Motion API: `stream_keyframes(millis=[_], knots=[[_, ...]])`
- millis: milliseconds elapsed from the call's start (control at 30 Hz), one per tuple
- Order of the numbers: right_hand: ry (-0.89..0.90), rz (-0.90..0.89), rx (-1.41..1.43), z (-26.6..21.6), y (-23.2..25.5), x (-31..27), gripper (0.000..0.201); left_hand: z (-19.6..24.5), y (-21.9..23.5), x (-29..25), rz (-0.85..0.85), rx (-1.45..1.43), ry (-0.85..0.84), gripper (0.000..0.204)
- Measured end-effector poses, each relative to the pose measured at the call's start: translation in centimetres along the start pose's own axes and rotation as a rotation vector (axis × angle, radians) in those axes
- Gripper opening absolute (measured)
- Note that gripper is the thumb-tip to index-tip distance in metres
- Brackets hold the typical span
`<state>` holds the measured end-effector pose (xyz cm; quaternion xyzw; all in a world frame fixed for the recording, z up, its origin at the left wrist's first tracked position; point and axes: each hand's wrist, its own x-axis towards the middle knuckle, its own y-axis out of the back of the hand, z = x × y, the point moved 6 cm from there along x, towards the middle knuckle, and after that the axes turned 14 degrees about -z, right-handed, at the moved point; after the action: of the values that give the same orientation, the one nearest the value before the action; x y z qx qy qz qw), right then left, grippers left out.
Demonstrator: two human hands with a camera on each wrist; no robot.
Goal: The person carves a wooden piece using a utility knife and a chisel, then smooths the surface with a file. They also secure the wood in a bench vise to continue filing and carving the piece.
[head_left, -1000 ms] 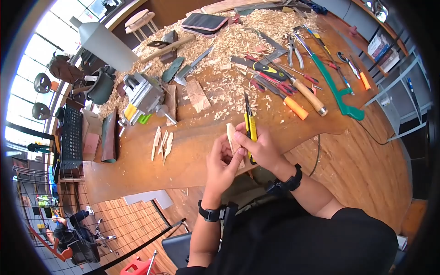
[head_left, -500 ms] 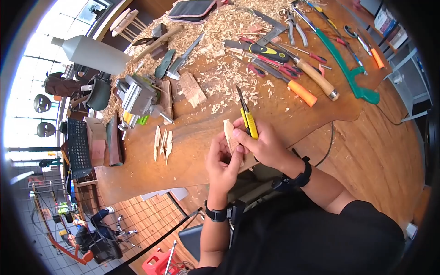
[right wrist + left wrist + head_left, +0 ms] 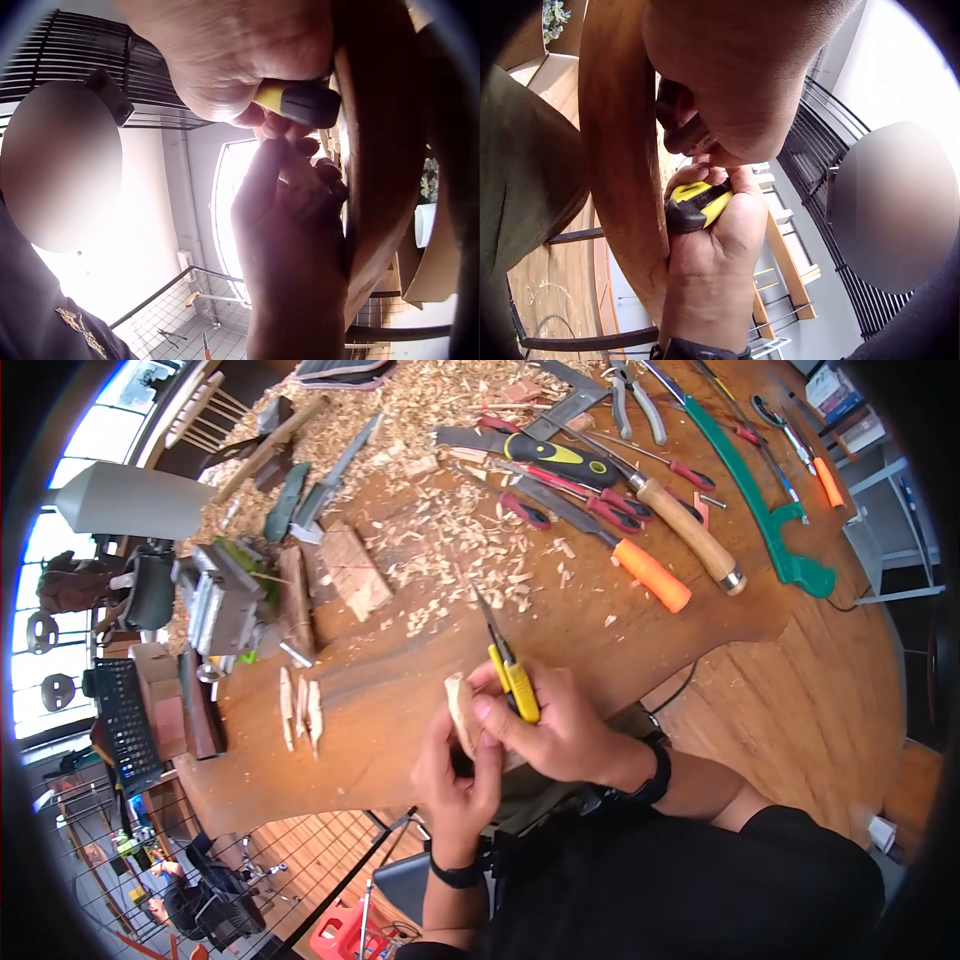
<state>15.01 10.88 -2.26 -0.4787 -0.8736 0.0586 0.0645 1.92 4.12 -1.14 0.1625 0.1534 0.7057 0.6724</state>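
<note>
My left hand point(image 3: 457, 785) pinches a small, pale carved piece of wood point(image 3: 460, 705) between thumb and fingers. In my right hand point(image 3: 568, 738) is a yellow and black utility knife point(image 3: 515, 685), its blade pointing up and away over the table. The right thumb rests at the wood's side, close by the left thumb. From the left wrist view, the knife's handle point(image 3: 703, 204) lies across the right palm. The right wrist view shows the dark handle end point(image 3: 309, 106) sticking out of the fist. Several slim carved wood pieces point(image 3: 301, 710) lie on the table to the left.
Wood shavings point(image 3: 400, 490) cover the far part of the brown table point(image 3: 370, 760). A vise point(image 3: 225, 600) stands at the left. An orange-handled tool point(image 3: 650, 575), a wooden-handled tool point(image 3: 690, 535), pliers point(image 3: 637, 405) and a green saw frame point(image 3: 765, 520) lie at the right.
The head view has shifted, so the table things sit differently in it. The knife has tilted further left in the right hand; both hands keep their hold.
</note>
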Motion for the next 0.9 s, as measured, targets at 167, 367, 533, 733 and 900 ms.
stream_keyframes(millis=[167,367,533,733,900], knots=[[-0.011,-0.036,0.017,-0.1,0.0,0.2,0.024,-0.2,0.1,-0.1,0.026,0.035,-0.008,0.045],[-0.051,-0.099,0.003,-0.4,0.0,0.4,0.025,0.0,0.2,-0.2,-0.034,0.139,0.017,0.048],[-0.055,-0.122,-0.006,-0.1,0.2,0.4,0.023,1.0,-0.1,0.2,-0.063,0.285,-0.177,0.058],[-0.080,-0.100,0.120,-0.4,0.1,0.8,0.020,0.3,0.1,0.2,-0.088,0.238,-0.199,0.057],[-0.142,-0.104,0.085,-0.4,0.1,0.3,0.022,1.1,0.4,1.5,-0.158,0.198,-0.223,0.054]])
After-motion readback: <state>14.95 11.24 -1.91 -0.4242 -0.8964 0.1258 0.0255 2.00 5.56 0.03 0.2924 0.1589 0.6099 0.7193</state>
